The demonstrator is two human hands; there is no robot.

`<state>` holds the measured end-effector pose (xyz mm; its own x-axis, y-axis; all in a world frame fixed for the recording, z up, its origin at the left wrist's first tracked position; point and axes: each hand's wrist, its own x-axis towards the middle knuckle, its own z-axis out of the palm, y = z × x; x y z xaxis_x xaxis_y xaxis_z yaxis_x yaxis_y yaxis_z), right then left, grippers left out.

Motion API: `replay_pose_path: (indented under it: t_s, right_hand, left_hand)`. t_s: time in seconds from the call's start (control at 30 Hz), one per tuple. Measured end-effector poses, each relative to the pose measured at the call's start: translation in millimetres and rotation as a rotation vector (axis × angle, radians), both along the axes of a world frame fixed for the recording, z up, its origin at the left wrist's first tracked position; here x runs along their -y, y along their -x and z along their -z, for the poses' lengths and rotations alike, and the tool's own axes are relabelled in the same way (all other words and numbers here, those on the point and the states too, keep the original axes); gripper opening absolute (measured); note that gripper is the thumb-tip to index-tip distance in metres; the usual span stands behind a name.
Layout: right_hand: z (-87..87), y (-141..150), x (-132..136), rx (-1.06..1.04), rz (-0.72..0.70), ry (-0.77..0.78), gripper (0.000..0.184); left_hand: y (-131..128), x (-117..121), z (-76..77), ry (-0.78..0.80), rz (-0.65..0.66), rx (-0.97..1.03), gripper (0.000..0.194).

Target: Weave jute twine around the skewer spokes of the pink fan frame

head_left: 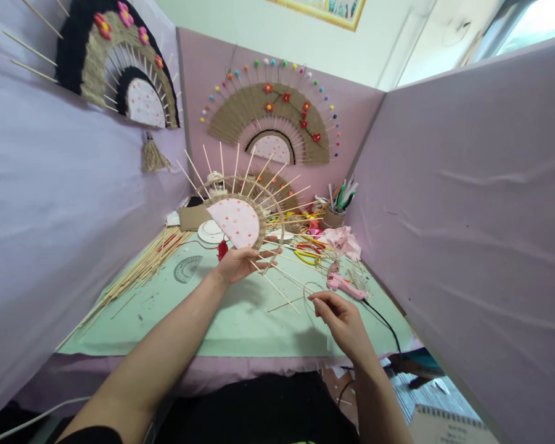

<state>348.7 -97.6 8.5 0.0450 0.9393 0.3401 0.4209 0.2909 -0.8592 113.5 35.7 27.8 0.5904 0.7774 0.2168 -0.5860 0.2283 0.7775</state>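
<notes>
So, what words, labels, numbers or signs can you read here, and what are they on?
None can be read.
Notepad, lower right: a few lines of print, too blurred to read.
Protractor on the table: scale marks, too small to read.

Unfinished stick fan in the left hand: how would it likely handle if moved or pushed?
The fan is probably light for its size, being largely thin sticks with gaps between. They seem apt to bend or snap if pushed at their unsupported ends. The dotted half-disc is likely fairly stiff, showing no sag above the left hand.
</notes>
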Motion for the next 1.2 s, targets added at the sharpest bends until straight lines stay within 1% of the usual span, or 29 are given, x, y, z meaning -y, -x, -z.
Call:
replay_pose_path:
  t_s: [0.13,0.23,0.33,0.47,0.53,0.63,0.8,0.87,1.0,1.07,1.2]
  right_hand:
    - [-8.0,13,12,0.015,0.016,-0.023,0.025]
    - [-9.5,29,18,0.027,-0.027,-0.044,0.024]
    - [-5.4,47,18,0.055,-0.095,-0.042,0.023]
    - [7.3,70,7,0.089,-0.198,-0.034,0.021]
    - [14.0,77,0,0.089,-0.228,-0.034,0.021]
    - [21.3,80,-9,0.101,-0.240,-0.036,0.021]
    - [24.8,82,-15,0.183,-0.255,-0.027,0.021]
    - [24.8,86,-15,0.192,-0.273,-0.028,0.021]
    - [26.7,88,-17,0.175,-0.315,-0.006,0.022]
    - [29.0,83,-20,0.162,-0.270,0.033,0.022]
    - [30.8,63,-27,0.119,-0.060,0.093,0.024]
  left_hand:
    - [-2,-1,0.7,0.039,-0.054,0.017,0.048]
    - [-2,-3,0.8,0.083,-0.101,0.025,0.046]
    - [-4,-3,0.0,0.121,-0.140,0.049,0.043]
    - [-10,1,-2.2,0.141,-0.178,0.083,0.037]
    - [-12,5,-2.9,0.136,-0.139,0.087,0.035]
    - [-15,10,-2.2,0.136,-0.048,0.069,0.034]
    - [-22,17,3.7,0.146,0.102,0.036,0.036]
    - [-25,19,6.4,0.148,0.133,0.029,0.036]
    - [-28,21,10.2,0.150,0.146,0.015,0.036]
    - [-27,21,11.3,0.139,0.157,0.008,0.035]
    - [-22,20,13.3,0.093,0.175,0.000,0.038]
